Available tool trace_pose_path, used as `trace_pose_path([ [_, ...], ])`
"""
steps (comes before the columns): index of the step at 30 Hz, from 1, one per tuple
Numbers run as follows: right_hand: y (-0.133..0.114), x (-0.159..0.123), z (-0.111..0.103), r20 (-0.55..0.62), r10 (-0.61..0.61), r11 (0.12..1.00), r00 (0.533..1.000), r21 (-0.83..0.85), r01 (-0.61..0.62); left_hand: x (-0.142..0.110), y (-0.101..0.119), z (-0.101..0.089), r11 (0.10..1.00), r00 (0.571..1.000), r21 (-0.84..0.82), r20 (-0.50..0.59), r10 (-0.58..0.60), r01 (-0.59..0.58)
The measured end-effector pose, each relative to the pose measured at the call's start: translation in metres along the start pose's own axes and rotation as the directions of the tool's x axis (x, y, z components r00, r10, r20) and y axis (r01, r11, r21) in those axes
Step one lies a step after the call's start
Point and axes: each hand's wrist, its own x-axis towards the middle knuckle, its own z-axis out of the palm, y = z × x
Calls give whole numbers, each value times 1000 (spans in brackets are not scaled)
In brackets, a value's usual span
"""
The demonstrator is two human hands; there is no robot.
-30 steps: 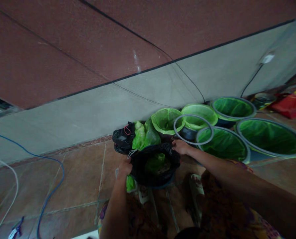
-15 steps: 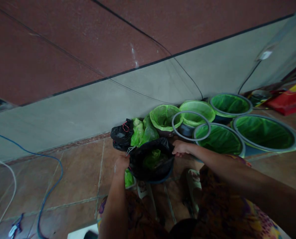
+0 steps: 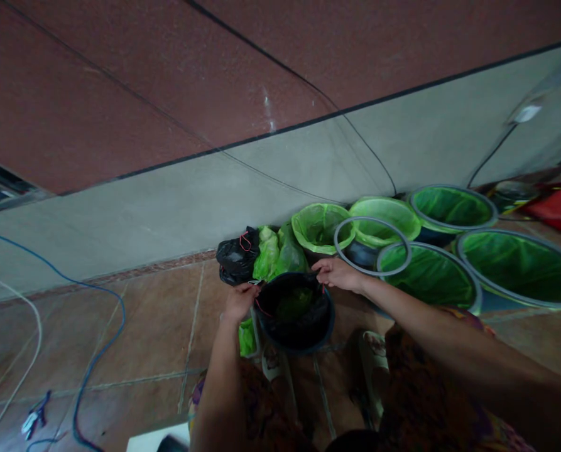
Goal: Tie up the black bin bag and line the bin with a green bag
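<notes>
A black garbage bag (image 3: 280, 329) with red drawstring lies inside a dark round bin (image 3: 331, 323) on the floor before my feet. Something green shows dimly in the bag. My left hand (image 3: 240, 301) pinches the bag's rim on the left, near a red string. At the far right of the rim my right hand (image 3: 339, 274) grips the black plastic, also beside a bit of red string. A loose grey ring (image 3: 408, 251) rests against the green-lined bins just beyond my right hand. Left of the bin is a small container with a green bag (image 3: 247, 338).
Several bins with green liners, such as a large one (image 3: 520, 267), stand along the wall at right. A tied black bag (image 3: 235, 257) and filled green bags (image 3: 280, 251) sit against the wall. A blue hose (image 3: 113, 339) and a white hose (image 3: 35, 348) cross the floor at left.
The bag has sunk lower in the bin, and more of the bin's rim shows. My hands have shifted along the bag's edge, and the red drawstring is more visible. The view has tilted slightly.
</notes>
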Motion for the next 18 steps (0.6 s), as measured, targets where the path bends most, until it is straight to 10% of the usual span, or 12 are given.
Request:
trace_pose_path([
  [11,-50,-17,15,19,-369,814,929,489,313,-24,43,7,863,952,-504,251,172,-23],
  [18,-50,-7,13,8,-302,814,953,523,254,-18,32,13,981,928,-161,336,160,-111],
])
